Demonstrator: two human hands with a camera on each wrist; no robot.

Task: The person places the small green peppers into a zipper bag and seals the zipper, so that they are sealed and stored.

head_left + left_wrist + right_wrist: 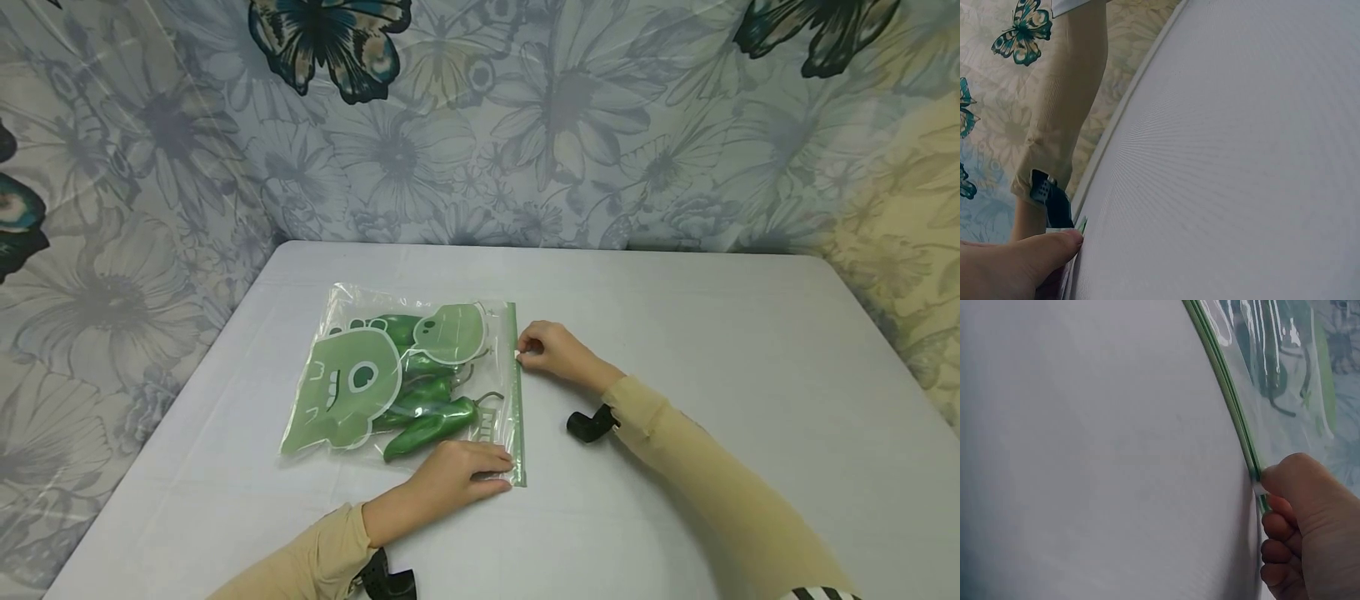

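Observation:
A clear zip bag (341,425) with green cartoon monster prints lies flat on the table, its green zip edge (517,400) facing right. Several green chili peppers (435,429) with curved stems are inside, partly covered by the prints. At the bag's lower right corner, my left hand (450,483) pinches the zip end between thumb and fingers. My right hand (558,354) is higher on the same edge; in the right wrist view its thumb and curled index finger pinch a small white slider (1258,487) on the zip. Only the thumb side of my left hand (1019,265) shows in the left wrist view.
A white cloth covers the table (712,350), which has rounded far corners. Behind and beside it hangs a flowered fabric (465,158) with butterfly prints. Black wrist-worn devices (592,425) stick out below both sleeves.

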